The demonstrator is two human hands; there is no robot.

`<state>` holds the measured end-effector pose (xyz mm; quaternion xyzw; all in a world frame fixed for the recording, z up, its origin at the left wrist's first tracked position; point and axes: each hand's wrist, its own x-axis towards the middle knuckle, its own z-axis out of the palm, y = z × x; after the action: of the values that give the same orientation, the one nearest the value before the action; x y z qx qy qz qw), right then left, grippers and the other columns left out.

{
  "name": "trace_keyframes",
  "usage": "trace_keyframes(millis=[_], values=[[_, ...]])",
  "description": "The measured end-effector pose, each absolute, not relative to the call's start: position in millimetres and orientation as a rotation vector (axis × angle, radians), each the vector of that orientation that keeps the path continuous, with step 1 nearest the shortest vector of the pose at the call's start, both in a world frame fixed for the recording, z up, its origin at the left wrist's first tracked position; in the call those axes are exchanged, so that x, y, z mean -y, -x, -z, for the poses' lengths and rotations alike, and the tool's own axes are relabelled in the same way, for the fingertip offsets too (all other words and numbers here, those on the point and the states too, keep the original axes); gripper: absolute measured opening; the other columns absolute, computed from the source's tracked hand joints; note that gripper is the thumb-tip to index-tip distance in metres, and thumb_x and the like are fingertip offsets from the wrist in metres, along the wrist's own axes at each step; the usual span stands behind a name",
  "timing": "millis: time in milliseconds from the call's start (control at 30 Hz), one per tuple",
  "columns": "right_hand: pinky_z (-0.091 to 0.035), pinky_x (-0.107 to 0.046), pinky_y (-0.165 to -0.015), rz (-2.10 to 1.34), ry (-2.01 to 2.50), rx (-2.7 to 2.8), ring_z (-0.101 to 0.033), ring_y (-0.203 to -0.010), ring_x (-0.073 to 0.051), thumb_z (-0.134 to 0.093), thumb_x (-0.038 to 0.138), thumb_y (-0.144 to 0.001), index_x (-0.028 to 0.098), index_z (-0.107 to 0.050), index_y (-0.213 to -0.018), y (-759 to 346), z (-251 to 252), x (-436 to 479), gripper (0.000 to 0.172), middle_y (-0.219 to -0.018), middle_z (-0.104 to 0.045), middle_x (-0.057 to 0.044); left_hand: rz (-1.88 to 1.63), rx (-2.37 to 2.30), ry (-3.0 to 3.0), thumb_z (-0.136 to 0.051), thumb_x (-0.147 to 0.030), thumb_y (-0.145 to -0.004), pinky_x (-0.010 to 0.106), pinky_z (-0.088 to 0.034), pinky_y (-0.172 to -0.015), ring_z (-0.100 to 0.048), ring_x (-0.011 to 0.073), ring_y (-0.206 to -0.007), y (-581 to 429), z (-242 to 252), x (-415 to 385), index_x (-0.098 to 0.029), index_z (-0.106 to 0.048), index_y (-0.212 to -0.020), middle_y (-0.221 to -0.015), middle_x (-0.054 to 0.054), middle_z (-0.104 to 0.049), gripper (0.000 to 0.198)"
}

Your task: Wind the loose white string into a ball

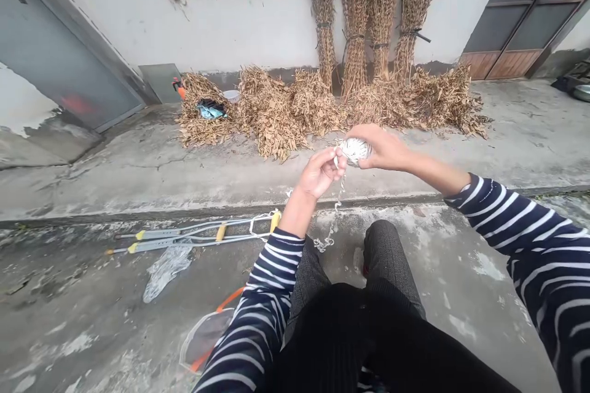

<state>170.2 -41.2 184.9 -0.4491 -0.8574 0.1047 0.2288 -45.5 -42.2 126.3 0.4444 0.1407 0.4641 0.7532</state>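
Observation:
A white ball of wound cord [356,150] sits in the grasp of my right hand [380,146], whose fingers curve over its top and thumb lies beneath. At the ball's left side, my left hand [321,170] pinches a white strand between thumb and fingers. A loose, crinkled tail of the cord [338,205] hangs down from the hands. It ends in a tangled bunch near my left knee.
Crutches [203,234] lie on the ground at left, with a clear plastic bag [168,270] beside them. A bag with orange handles [207,337] lies closer. Dried plant heaps [276,104] and upright tied bundles [354,30] line the wall beyond a low concrete step [138,190].

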Motion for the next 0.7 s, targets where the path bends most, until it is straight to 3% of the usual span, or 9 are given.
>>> trace_keyframes(millis=[67,167,300,400,500,600,700], values=[[-0.049,-0.054,-0.105,-0.620,1.198,2.265,-0.060,-0.120,-0.034,-0.074,0.027,-0.066,0.027,-0.065,-0.125,-170,-178,45,0.060,-0.131,-0.068,-0.006,-1.053,-0.351,-0.933,-0.072,-0.028,-0.084,0.019,-0.042,-0.047,-0.059,0.0086,-0.055,43,-126,39,-0.016,-0.062,-0.084,-0.068,0.000,-0.065,0.015],[-0.053,-0.049,-0.098,-1.031,1.162,2.077,-0.062,-0.116,-0.032,-0.073,0.033,-0.067,0.025,-0.063,-0.125,-169,-169,55,0.059,-0.128,-0.067,-0.008,-1.083,-0.457,-0.876,-0.067,-0.027,-0.089,0.019,-0.040,-0.049,-0.056,0.0067,-0.055,41,-122,39,-0.017,-0.062,-0.086,-0.070,-0.001,-0.064,0.012],[-0.054,-0.048,-0.098,-1.171,1.229,1.978,-0.060,-0.120,-0.033,-0.086,0.047,-0.063,0.024,-0.059,-0.125,-163,-153,66,0.071,-0.130,-0.064,-0.010,-1.086,-0.519,-0.836,-0.066,-0.028,-0.091,0.018,-0.041,-0.050,-0.055,0.0062,-0.055,37,-115,44,-0.017,-0.062,-0.087,-0.069,-0.002,-0.063,0.012],[-0.056,-0.049,-0.095,-1.023,1.343,1.986,-0.063,-0.111,-0.031,-0.090,0.041,-0.057,0.022,-0.060,-0.120,-163,-142,64,0.072,-0.120,-0.067,-0.008,-1.060,-0.516,-0.864,-0.069,-0.029,-0.089,0.018,-0.042,-0.050,-0.057,0.0068,-0.054,38,-111,42,-0.016,-0.063,-0.086,-0.068,-0.001,-0.065,0.015],[-0.059,-0.050,-0.081,-0.915,1.445,2.070,-0.066,-0.099,-0.029,-0.093,0.034,-0.056,0.025,-0.068,-0.116,-182,-153,49,0.065,-0.113,-0.070,-0.007,-0.999,-0.500,-0.988,-0.075,-0.034,-0.085,0.018,-0.040,-0.047,-0.058,0.0075,-0.051,49,-112,35,-0.015,-0.065,-0.084,-0.067,0.001,-0.067,0.022],[-0.058,-0.046,-0.065,-0.599,1.585,2.205,-0.064,-0.090,-0.028,-0.100,0.034,-0.055,0.030,-0.075,-0.112,-214,-207,27,0.063,-0.104,-0.071,-0.007,-0.752,-0.524,-1.243,-0.081,-0.038,-0.079,0.019,-0.039,-0.043,-0.062,0.0101,-0.050,66,-115,23,-0.012,-0.070,-0.079,-0.068,0.006,-0.071,0.028],[-0.054,-0.041,-0.065,0.069,1.685,2.254,-0.063,-0.093,-0.027,-0.105,0.039,-0.049,0.028,-0.079,-0.111,-235,-290,9,0.069,-0.087,-0.066,-0.006,-0.545,-0.624,-1.494,-0.080,-0.035,-0.080,0.019,-0.042,-0.043,-0.066,0.0125,-0.053,82,-120,7,-0.010,-0.074,-0.075,-0.071,0.011,-0.075,0.026]])
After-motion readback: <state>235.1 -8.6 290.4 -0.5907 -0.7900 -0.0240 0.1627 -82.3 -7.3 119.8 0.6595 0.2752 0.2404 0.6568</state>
